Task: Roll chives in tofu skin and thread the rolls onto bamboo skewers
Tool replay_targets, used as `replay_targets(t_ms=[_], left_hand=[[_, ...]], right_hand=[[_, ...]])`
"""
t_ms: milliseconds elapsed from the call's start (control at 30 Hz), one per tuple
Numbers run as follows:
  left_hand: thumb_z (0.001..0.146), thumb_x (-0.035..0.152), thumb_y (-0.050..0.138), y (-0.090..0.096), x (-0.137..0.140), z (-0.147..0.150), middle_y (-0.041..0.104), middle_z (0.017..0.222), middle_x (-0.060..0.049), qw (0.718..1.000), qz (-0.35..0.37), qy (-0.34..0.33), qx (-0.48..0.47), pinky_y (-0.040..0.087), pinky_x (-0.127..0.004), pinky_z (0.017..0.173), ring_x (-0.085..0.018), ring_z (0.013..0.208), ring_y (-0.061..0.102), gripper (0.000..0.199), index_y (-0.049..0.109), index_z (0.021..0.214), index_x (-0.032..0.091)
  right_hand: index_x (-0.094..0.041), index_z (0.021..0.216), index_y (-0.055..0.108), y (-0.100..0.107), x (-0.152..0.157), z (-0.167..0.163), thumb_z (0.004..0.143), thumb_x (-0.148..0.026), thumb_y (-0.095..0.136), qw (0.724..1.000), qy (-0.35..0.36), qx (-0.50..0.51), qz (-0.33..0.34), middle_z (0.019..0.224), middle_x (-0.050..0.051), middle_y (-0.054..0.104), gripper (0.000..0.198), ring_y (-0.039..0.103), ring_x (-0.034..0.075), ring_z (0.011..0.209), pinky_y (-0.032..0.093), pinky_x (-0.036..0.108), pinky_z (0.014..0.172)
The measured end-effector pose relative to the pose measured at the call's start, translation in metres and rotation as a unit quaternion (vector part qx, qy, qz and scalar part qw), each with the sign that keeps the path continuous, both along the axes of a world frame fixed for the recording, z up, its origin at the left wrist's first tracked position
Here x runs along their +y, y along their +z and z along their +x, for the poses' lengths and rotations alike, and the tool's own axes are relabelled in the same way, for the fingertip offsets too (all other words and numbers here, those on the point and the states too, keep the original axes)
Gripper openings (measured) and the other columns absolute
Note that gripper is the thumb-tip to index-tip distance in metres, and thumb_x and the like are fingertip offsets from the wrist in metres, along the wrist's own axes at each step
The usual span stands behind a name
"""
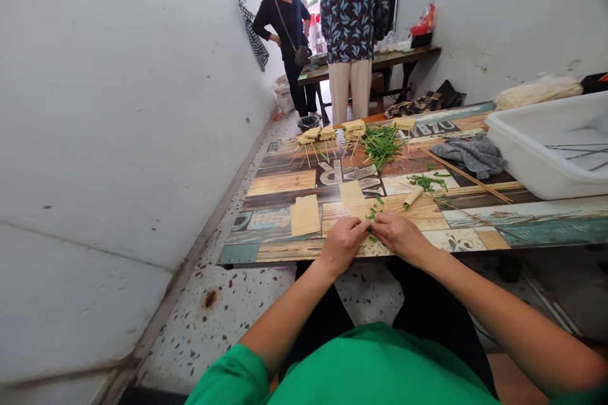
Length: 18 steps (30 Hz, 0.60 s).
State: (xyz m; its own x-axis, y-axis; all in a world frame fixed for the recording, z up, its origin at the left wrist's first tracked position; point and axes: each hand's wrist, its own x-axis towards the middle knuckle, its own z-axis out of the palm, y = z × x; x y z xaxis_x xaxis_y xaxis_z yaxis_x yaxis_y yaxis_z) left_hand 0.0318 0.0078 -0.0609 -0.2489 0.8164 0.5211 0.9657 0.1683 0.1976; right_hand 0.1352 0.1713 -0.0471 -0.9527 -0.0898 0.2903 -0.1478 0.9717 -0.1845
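At the table's near edge, my left hand [344, 242] and my right hand [399, 235] meet, fingertips pinched together. What they grip is mostly hidden by the fingers. Cut green leaf pieces [375, 211] show around the fingertips. Just beyond lies a thin pale-yellow sheet [351, 193], like tofu skin. More such sheets [305, 215] lie left of my left hand. A rolled sheet [413, 197] with green inside rests beyond my right hand, beside a small heap of cut greens [427, 183].
Skewered rolls [354, 129] and a larger pile of greens [381, 144] sit at the table's far side. To the right are long sticks [468, 176], a grey cloth [470, 155] and a white tub [546, 168]. Two people stand by another table [394, 62] behind.
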Motion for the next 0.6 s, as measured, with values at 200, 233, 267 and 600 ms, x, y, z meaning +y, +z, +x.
replay_targets(t_ms=[200, 233, 267, 600], left_hand=[[0.098, 0.021, 0.046, 0.005, 0.000, 0.004, 0.061, 0.083, -0.005, 0.995, -0.085, -0.001, 0.044, 0.046, -0.029, 0.072, -0.017, 0.079, 0.053, 0.021, 0.065, 0.090, 0.017], [0.098, 0.021, 0.046, 0.005, 0.000, 0.005, 0.061, 0.084, -0.005, 0.995, -0.083, 0.001, 0.046, 0.047, -0.029, 0.073, -0.018, 0.079, 0.053, 0.021, 0.064, 0.090, 0.016], [0.099, 0.021, 0.045, 0.006, 0.000, 0.005, 0.061, 0.084, -0.005, 0.996, -0.079, 0.002, 0.045, 0.047, -0.030, 0.073, -0.018, 0.080, 0.053, 0.021, 0.064, 0.090, 0.016], [0.097, 0.017, 0.045, 0.006, -0.001, 0.006, 0.060, 0.085, -0.006, 0.998, -0.058, -0.008, 0.001, 0.046, -0.031, 0.072, -0.019, 0.078, 0.050, 0.019, 0.062, 0.088, 0.016]], right_hand=[[-0.016, 0.093, 0.072, 0.024, 0.019, -0.005, 0.093, -0.027, 0.052, 0.994, 0.044, -0.077, -0.069, 0.087, 0.009, 0.065, 0.023, 0.058, 0.019, 0.084, 0.043, 0.027, 0.074], [-0.017, 0.096, 0.073, 0.030, 0.030, -0.011, 0.092, -0.028, 0.052, 0.992, 0.036, -0.081, -0.088, 0.087, 0.009, 0.066, 0.024, 0.060, 0.018, 0.084, 0.044, 0.027, 0.075], [-0.017, 0.099, 0.074, 0.037, 0.043, -0.018, 0.092, -0.029, 0.052, 0.991, 0.015, -0.082, -0.101, 0.087, 0.008, 0.068, 0.025, 0.061, 0.018, 0.083, 0.044, 0.027, 0.075], [-0.018, 0.127, 0.065, 0.051, 0.158, -0.124, 0.090, -0.016, 0.048, 0.972, -0.113, -0.101, 0.180, 0.102, 0.014, 0.066, 0.041, 0.058, 0.022, 0.093, 0.037, 0.027, 0.069]])
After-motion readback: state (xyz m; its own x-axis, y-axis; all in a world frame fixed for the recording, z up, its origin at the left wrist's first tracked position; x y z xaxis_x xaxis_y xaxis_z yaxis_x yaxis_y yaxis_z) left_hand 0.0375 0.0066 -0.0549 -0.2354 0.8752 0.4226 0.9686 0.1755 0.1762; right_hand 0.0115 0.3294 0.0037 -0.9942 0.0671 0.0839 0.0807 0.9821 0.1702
